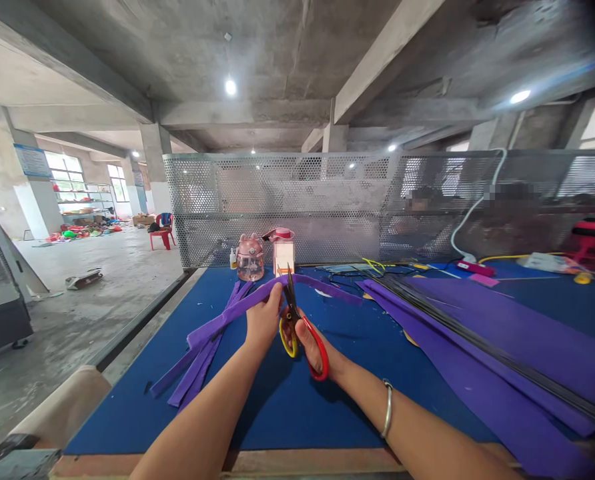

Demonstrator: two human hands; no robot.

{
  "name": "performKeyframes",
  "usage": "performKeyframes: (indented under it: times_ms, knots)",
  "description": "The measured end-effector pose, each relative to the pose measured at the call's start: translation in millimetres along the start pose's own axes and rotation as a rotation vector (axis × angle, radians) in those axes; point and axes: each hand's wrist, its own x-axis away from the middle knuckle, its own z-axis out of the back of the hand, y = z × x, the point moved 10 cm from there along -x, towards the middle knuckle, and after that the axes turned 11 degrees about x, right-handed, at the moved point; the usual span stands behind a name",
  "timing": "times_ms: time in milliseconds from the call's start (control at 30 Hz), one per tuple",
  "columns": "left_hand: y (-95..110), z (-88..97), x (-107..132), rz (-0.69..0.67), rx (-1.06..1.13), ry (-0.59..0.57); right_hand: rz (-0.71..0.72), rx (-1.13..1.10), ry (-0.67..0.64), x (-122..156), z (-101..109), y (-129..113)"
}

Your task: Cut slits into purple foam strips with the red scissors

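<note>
The left hand [265,320] pinches a long purple strip [242,307] over the middle of the blue table [347,423], maybe to keep it steady by the blades. The right hand [310,340] is wrapped around the scissors [320,363], tips pointing far. The two hands are close; I can't tell if they touch. The strip looks soft and fuzzy, and it droops to the right. More flat strips [195,380] lie at the left, perhaps to be out of the way. Wide, smooth purple cloth [457,387] lies at the right under thin black strips [470,333].
</note>
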Motion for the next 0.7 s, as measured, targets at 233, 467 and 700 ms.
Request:
performKeyframes:
  times_ms: [233, 467, 700]
  knots:
    - [20, -4.7, 2, -0.164, -0.130, -0.048, -0.013, 0.119, 0.009, 0, 6, 9]
    - [9, -3.9, 0, -0.074, -0.130, -0.049, -0.167, -0.005, 0.064, 0, 6, 9]
    - [5, -3.1, -1, -0.039, -0.080, -0.052, -0.210, -0.005, 0.105, 3, 7, 7]
